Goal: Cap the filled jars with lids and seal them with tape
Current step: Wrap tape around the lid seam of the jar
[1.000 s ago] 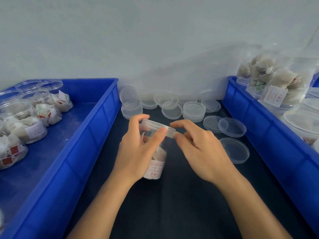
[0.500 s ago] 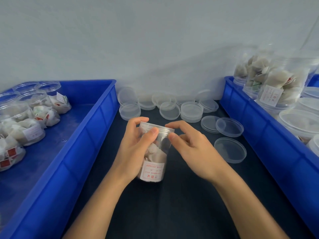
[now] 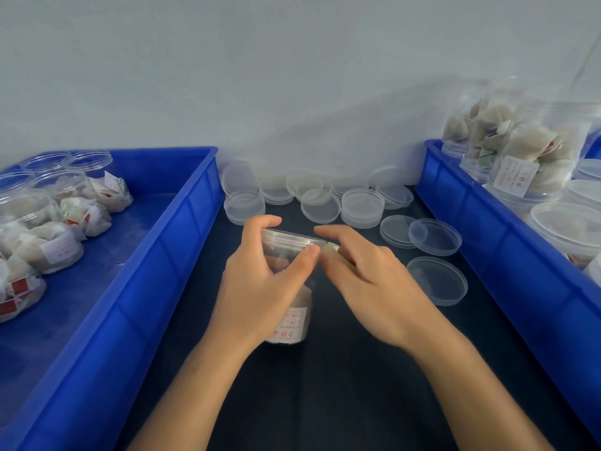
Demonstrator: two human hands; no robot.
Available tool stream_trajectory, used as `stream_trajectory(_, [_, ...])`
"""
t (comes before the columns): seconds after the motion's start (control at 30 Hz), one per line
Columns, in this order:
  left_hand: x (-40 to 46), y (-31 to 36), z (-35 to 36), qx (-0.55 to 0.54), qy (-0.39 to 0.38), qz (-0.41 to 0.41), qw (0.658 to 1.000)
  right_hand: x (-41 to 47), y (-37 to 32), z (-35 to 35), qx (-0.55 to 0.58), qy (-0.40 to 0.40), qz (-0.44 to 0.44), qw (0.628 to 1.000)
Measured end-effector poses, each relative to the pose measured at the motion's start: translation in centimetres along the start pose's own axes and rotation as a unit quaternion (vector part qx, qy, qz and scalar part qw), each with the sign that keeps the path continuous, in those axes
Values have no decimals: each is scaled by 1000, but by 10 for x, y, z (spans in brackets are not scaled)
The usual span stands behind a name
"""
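My left hand (image 3: 260, 288) is wrapped round the clear plastic jar of pale tea sachets (image 3: 287, 307), thumb and fingers clamped near its top. The jar stands on the dark worktop (image 3: 325, 402) between the two blue plastic crates (image 3: 146, 271), long axis roughly upright and leaning a little toward me, with the clear round lid (image 3: 292, 237) already sitting on its mouth. My right hand (image 3: 367, 281) is just beside the lid's right edge, thumb and forefinger pinching something pale — probably a tape end, though I cannot tell for sure. The two hands nearly touch at the rim, so I judge the seal starts there, on the right side. Spare clear lids (image 3: 361, 206) lie stacked toward the pale wall (image 3: 292, 76) — more filled jars fill each crate.
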State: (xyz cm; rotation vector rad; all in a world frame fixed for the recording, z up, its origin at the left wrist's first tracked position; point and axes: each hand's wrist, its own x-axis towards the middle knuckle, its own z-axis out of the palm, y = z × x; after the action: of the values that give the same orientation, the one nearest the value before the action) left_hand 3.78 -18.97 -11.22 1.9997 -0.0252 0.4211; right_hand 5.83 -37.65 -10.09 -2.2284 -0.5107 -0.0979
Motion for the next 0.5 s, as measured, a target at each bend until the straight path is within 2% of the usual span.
stream_trajectory(0.13, [-2,0,4,21,34,18,999,0,-1,-3,-41,42,27,998])
stream_trajectory(0.27, [-4,-2,6,95,70,66,991,0,-2,-5,-78,5,104,992])
stream_trajectory(0.5, [0,-2,2,90,66,66,992,3,2,-9,-62,-49,92,993])
